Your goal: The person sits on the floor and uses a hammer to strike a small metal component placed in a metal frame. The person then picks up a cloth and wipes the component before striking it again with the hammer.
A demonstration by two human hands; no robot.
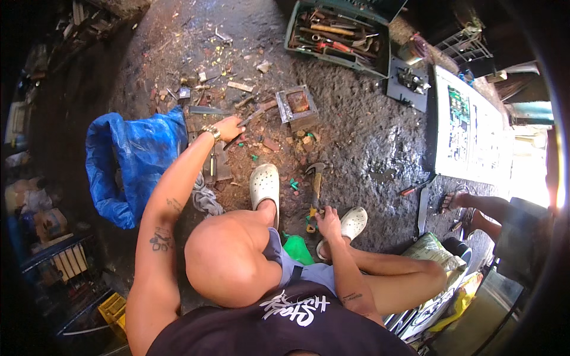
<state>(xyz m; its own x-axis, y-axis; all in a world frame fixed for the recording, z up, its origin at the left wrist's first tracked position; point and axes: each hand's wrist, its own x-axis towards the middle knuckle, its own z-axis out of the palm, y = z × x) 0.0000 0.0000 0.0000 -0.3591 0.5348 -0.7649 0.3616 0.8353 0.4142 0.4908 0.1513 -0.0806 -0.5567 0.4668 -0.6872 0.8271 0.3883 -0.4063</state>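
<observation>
Past ten o'clock, a dark tool [252, 115] is gripped by the closed left hand [229, 128]; toward five, a hammer [316, 193] is touched by the half-curled right hand [331, 223], firmness unclear.

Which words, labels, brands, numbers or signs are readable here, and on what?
Shirt: bold white stylised lettering on black, wording not copied here.
White panel: dark and green marks, too washed out to read.
Tattoos, both arms: too small to read.
Nothing else reads clearly.

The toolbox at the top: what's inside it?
Inside the toolbox lie jumbled hand tools, some with red or wooden handles. Whatever lies beneath the top layer is covered.
</observation>
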